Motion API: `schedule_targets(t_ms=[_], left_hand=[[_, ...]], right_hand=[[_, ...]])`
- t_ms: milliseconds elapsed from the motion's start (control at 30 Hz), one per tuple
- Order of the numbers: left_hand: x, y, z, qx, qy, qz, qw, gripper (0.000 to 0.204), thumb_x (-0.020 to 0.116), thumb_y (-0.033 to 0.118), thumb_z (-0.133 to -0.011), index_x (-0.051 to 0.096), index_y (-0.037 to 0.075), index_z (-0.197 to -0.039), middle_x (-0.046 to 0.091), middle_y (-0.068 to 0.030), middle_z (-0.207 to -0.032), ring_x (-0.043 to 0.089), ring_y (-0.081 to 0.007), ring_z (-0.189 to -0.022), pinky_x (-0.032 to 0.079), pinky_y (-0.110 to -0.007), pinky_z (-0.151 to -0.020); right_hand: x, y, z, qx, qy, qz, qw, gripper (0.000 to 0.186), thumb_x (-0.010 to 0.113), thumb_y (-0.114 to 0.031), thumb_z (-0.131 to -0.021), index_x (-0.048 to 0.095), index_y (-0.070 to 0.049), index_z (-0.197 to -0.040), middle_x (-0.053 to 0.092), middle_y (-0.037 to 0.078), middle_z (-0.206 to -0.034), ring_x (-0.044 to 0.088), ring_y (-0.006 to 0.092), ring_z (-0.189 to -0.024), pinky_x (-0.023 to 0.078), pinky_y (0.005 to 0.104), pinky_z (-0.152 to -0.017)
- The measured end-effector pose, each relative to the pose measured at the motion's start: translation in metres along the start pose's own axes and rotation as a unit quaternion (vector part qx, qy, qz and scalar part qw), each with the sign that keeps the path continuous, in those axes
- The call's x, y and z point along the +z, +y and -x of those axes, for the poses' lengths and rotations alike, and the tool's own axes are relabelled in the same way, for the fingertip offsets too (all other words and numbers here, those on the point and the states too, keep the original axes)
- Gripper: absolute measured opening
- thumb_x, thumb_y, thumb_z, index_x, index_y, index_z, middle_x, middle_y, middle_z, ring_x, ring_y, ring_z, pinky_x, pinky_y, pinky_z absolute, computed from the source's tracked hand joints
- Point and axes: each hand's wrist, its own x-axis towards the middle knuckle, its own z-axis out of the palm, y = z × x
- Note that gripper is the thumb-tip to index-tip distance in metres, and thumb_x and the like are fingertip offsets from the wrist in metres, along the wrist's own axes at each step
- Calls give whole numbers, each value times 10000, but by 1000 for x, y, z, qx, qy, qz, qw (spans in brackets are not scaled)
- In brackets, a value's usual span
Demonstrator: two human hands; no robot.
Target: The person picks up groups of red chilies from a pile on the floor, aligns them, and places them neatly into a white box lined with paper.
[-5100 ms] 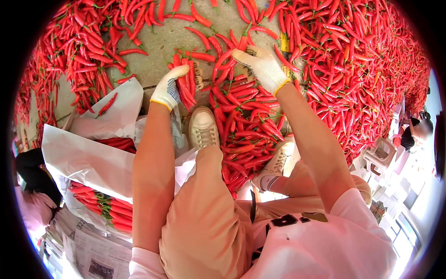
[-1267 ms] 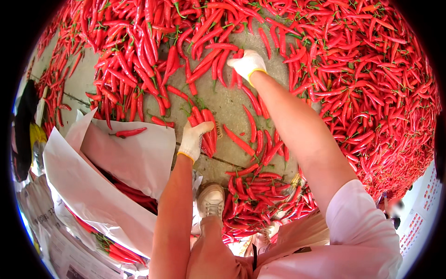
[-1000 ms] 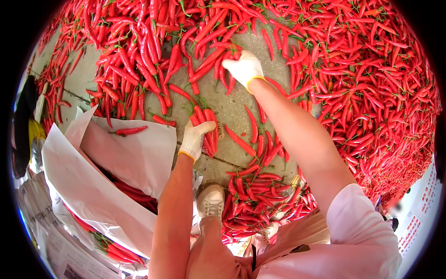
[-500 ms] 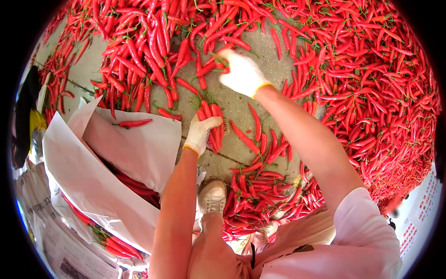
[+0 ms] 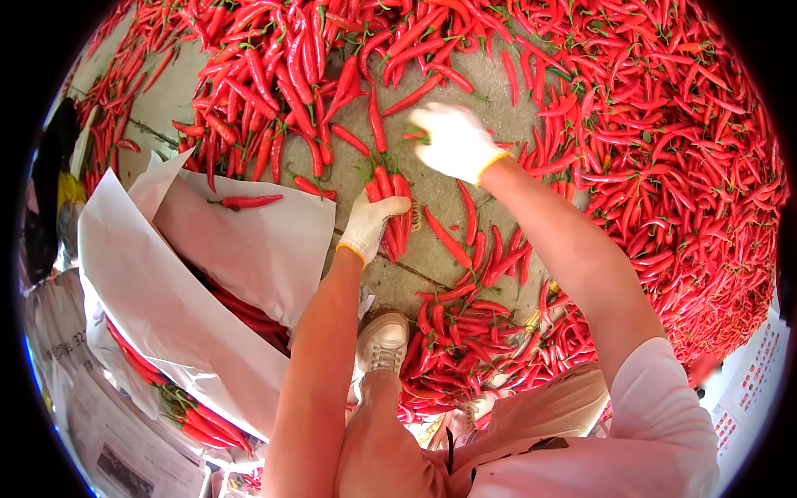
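A bunch of red chilies [image 5: 397,224] with green stems is gripped in my left hand [image 5: 374,224], in a white knit glove, low over the concrete floor [image 5: 448,174]. Above and right of it, my right hand [image 5: 452,141], gloved and motion-blurred, is closed on red chili with a green stem at the fingertips; how many it holds is hidden. Loose chilies [image 5: 448,241] lie below and beside both hands. At the left, white paper sheets [image 5: 174,315] are folded open around more chilies [image 5: 241,307], with a single chili [image 5: 247,202] on the upper flap.
A dense heap of chilies [image 5: 681,191] covers the right; more piles [image 5: 282,66] lie along the top and by my feet. My shoe [image 5: 383,340] is below my left hand. Newspapers [image 5: 100,415] and another bundle of chilies [image 5: 207,423] are at the lower left; printed white sheets [image 5: 747,373] at the right edge.
My right hand has pulled back from the upper chilies toward my left hand. My left hand still grips its bunch. The camera view has shifted slightly over the last second.
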Motion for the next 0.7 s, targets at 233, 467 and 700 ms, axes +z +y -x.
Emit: schedule_targets(t_ms=[233,467,700], left_hand=[[-1,-1,-5,7,-27,-4,1000,417,805,74,-831,644,54,-1215,696,-69,-1028,689,-203,-902,576,-383,-832],[2,6,8,23,-12,-49,998,411,803,149,-844,655,43,-1213,702,-74,-1012,692,-223,-916,577,-390,-829],[26,34,39,-10,-106,214,971,516,814,172,-872,632,17,-1329,733,-144,-1210,719,-333,-1106,584,-500,-1021]], right_hand=[[22,-32,-44,-197,-4,165,966,331,656,-91,-841,783,-141,-1143,683,146,-1098,649,367,-1121,481,496,-1060],[-2,-7,-3,-21,-59,73,995,354,736,-197,-874,770,-100,-1212,726,138,-1171,683,296,-1176,520,424,-1039],[-59,14,64,259,-142,-641,708,253,848,-236,-911,756,-29,-1024,737,41,-914,670,118,-769,526,290,-664]])
